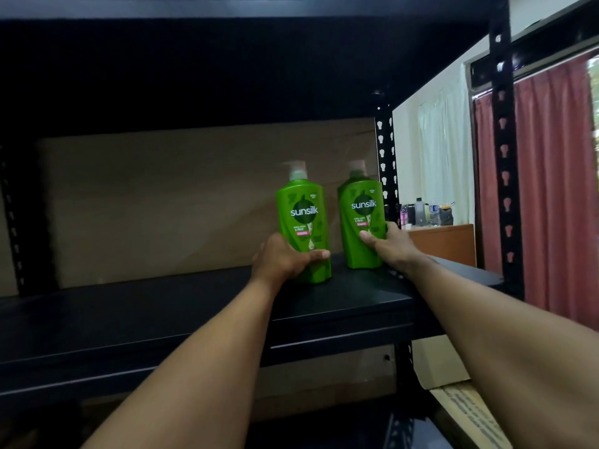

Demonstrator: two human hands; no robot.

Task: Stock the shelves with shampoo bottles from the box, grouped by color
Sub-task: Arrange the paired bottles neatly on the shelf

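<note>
2 green shampoo bottles on the black shelf, toward its right end, both upright, labels facing out, pump tops on. Left hand wraps the lower part of the left bottle, thumb across its front near the base. Right hand grips the lower right side of the right bottle, thumb on the front label. Bottles stand near each other, a gap between them. Brown board behind the shelf. Wooden counter with small items beyond the right upright.
</note>
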